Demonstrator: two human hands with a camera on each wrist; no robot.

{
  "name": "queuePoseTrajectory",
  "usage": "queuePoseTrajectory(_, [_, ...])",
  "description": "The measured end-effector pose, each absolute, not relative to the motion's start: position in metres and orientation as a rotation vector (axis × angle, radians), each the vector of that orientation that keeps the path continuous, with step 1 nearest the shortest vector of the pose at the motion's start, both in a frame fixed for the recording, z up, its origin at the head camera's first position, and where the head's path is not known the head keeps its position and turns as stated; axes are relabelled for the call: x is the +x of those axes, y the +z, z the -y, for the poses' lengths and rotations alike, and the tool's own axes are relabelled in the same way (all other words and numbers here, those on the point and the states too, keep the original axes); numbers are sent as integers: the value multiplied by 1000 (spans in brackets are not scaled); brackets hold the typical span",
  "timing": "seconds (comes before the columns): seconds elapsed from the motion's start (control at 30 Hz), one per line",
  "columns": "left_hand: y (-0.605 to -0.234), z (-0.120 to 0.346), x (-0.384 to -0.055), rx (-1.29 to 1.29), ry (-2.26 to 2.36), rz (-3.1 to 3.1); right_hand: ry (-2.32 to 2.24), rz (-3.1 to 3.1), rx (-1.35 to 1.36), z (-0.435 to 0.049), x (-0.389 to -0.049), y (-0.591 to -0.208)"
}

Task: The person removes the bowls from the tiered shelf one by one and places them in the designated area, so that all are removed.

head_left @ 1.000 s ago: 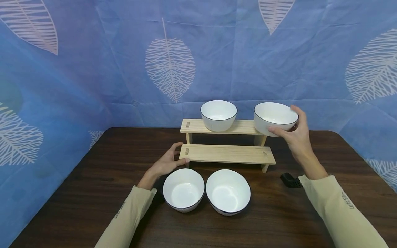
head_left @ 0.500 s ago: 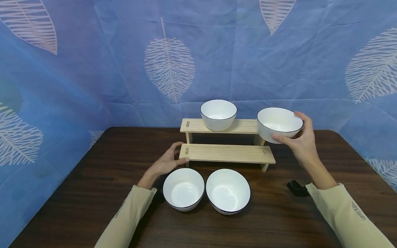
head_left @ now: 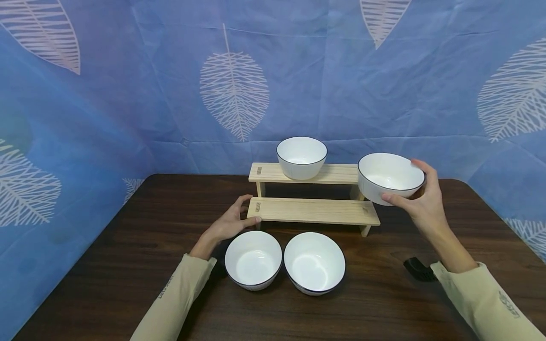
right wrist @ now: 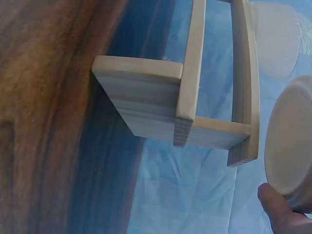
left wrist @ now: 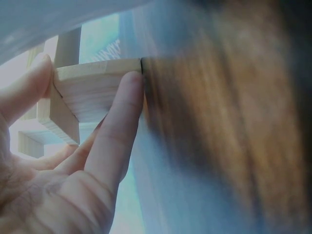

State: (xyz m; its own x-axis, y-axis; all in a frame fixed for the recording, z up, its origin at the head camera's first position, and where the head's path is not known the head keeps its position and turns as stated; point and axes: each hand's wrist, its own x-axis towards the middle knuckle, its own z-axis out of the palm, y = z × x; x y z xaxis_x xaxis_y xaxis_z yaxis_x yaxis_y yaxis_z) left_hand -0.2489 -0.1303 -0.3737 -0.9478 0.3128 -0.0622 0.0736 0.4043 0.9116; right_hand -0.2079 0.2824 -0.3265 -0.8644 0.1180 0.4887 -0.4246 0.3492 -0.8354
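Observation:
My right hand [head_left: 426,203] holds a white bowl [head_left: 390,175] with a dark rim, thumb on its near side and fingers at the right. In the right wrist view the held bowl [right wrist: 292,141] is apart from the wooden rack [right wrist: 219,129]. A similar bowl [head_left: 301,158] sits on the rack's upper tier [head_left: 337,174]. My left hand [head_left: 230,220] grips the left end of the lower tier [head_left: 313,210], thumb at the front edge. In the left wrist view, fingers [left wrist: 117,131] lie against the wooden end piece [left wrist: 95,90].
Two more white bowls, a left one [head_left: 253,260] and a right one [head_left: 314,263], stand side by side on the dark table [head_left: 141,246] before the rack. A black object [head_left: 420,270] shows beside the right sleeve. Blue leaf-patterned cloth [head_left: 170,94] hangs behind.
My right hand has moved the bowl right, down and toward me, away from the upper tier. My left hand and the other bowls have stayed in place.

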Motion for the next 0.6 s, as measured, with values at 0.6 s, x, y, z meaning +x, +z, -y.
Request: queuePoseTrajectory(0.6, [-375,130,-247,390,1544,-2459,1401,2297,266,-296,-181,-338])
